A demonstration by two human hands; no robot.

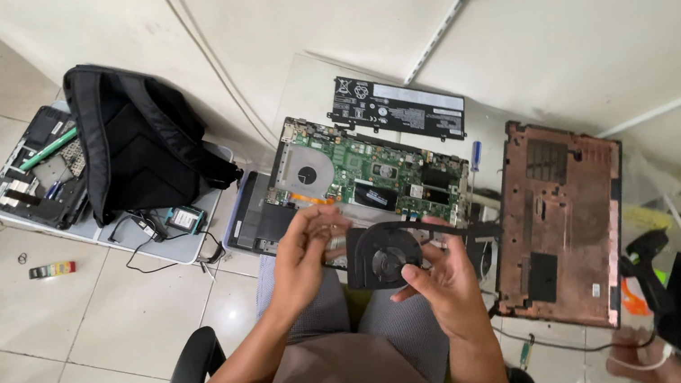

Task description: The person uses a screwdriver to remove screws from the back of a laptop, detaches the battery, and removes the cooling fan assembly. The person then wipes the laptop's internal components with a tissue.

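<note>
A black laptop cooling fan with its heat pipe [387, 252] is held over my lap. My right hand [442, 285] grips its lower right edge, thumb on the fan housing. My left hand [306, 247] pinches its left side with the fingers curled. Just beyond them lies an opened laptop with a bare green motherboard [364, 169]. A long black battery [396, 108] leans against the wall behind it.
The copper-coloured bottom cover [559, 221] lies to the right, with a blue screwdriver [475, 155] beside the laptop. A black backpack [131, 133] sits on another laptop at the left, next to a dismantled one [37, 171]. A black chair arm [195, 365] is lower left.
</note>
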